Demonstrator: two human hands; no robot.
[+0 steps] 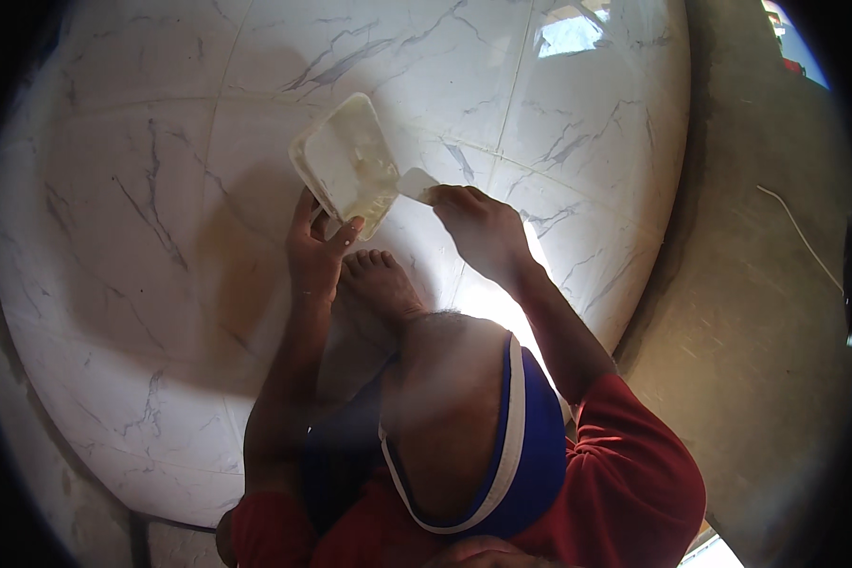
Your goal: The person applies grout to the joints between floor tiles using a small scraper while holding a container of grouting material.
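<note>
Left hand clamped on the lower end of a whitish, rectangular, shallow container; thumb at the near edge, other fingers partly hidden behind. Container extends toward one o'clock from that grip, pale smeared residue inside. Right hand: fingers pinched on a thin, flat, pale scraper-like piece, projecting toward ten o'clock, by the container's four o'clock side; contact unclear. White, grey-veined tile floor beneath.

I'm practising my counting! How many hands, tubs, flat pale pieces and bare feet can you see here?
Hands: 2, left hand and right hand
Tubs: 1, white tub
Flat pieces: 1, flat pale piece
Feet: 1, bare foot
Total: 5
</note>
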